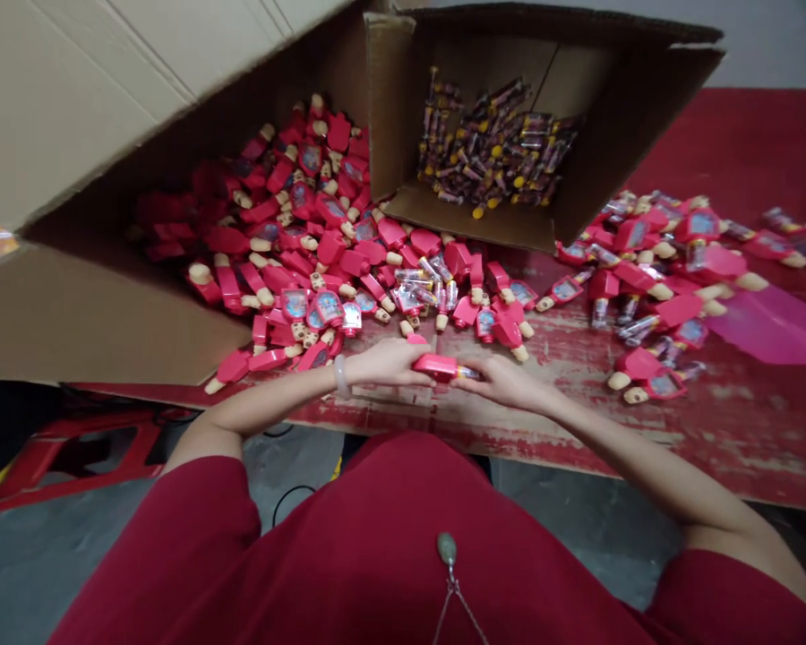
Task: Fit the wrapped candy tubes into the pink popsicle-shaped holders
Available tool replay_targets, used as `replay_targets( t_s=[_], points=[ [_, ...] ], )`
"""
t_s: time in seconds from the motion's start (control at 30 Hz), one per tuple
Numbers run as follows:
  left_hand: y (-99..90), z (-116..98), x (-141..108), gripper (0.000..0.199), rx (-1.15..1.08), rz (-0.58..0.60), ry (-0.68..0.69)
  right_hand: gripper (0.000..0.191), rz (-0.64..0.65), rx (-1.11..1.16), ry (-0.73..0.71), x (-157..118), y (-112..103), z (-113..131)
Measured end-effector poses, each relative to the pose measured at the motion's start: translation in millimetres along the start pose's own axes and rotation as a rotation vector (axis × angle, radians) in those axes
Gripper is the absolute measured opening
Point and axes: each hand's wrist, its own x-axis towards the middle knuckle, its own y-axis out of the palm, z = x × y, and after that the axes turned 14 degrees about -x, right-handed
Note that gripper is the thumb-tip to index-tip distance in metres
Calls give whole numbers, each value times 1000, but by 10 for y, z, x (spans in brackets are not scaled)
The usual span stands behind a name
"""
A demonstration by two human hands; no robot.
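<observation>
My left hand (390, 363) and my right hand (503, 381) meet above the table's near edge, and both grip one red plastic toy (436, 365) with a small clear tube at its end. My left hand holds the red body, and my right fingertips pinch the clear end. Just beyond my hands lies a large heap of similar red toys (309, 242) with beige rounded tips and printed labels. A second spread of them (651, 269) lies to the right. Several clear tubes (423, 282) lie among the toys near my hands.
An open cardboard box (470, 215) holds a mound of dark tubes with yellow ends (497, 148). A large cardboard sheet (87, 152) covers the left. The worn red table (645, 421) has a pink plastic sheet (775, 327) on it. A red stool (73, 457) stands on the floor.
</observation>
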Motion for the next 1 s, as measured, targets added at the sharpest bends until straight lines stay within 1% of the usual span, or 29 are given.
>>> replay_targets(
  t_s=[0.03,0.07,0.13,0.17,0.2,0.23,0.3,0.37,0.4,0.47,0.53,0.57,0.6,0.63,0.67,0.73,0.77,0.8,0.83,0.87,0.9,0.93,1.0],
  points=[
    [-25,16,26,33,-121,66,-66,25,-62,-133,1,21,0,6],
    [-44,27,47,39,-241,158,-151,19,-108,-264,5,40,-1,19],
    [-58,35,72,47,-413,315,-321,12,-141,-461,16,71,-4,66],
    [-55,34,74,48,-445,357,-378,11,-132,-517,28,82,-6,97],
    [-46,32,69,46,-439,370,-400,11,-109,-548,48,90,-10,129],
    [-34,30,59,44,-390,356,-388,11,-75,-560,80,96,-16,158],
    [3,27,32,39,-168,273,-274,10,15,-529,148,103,-31,192],
    [59,30,9,37,172,168,-115,10,127,-405,203,104,-29,171],
    [95,32,4,38,347,129,-47,15,199,-293,231,100,-11,140],
    [180,39,14,35,633,100,35,30,392,29,278,78,75,54],
    [259,52,54,31,784,110,83,38,602,369,308,28,216,-23],
    [286,65,82,31,805,122,98,39,668,484,312,-6,291,-46],
    [302,83,112,30,790,134,102,39,681,534,313,-44,361,-53],
    [306,107,143,28,739,152,86,37,635,508,314,-85,417,-46],
    [298,136,171,26,648,195,40,33,534,413,311,-125,456,-27],
    [260,198,209,25,369,329,-126,25,268,101,262,-201,474,29],
    [240,226,216,26,209,402,-214,24,157,-61,212,-237,459,58],
    [226,247,213,30,66,460,-282,26,84,-197,156,-270,434,82],
    [220,260,203,34,-34,488,-316,28,56,-294,103,-301,406,98],
    [226,264,187,37,-73,476,-307,30,60,-346,65,-327,381,106],
    [244,261,169,38,-42,431,-263,31,83,-356,46,-347,361,104],
    [272,252,154,39,44,381,-201,31,113,-327,40,-361,352,94],
    [346,233,147,40,295,294,-95,32,172,-167,61,-366,363,58]
  ],
)
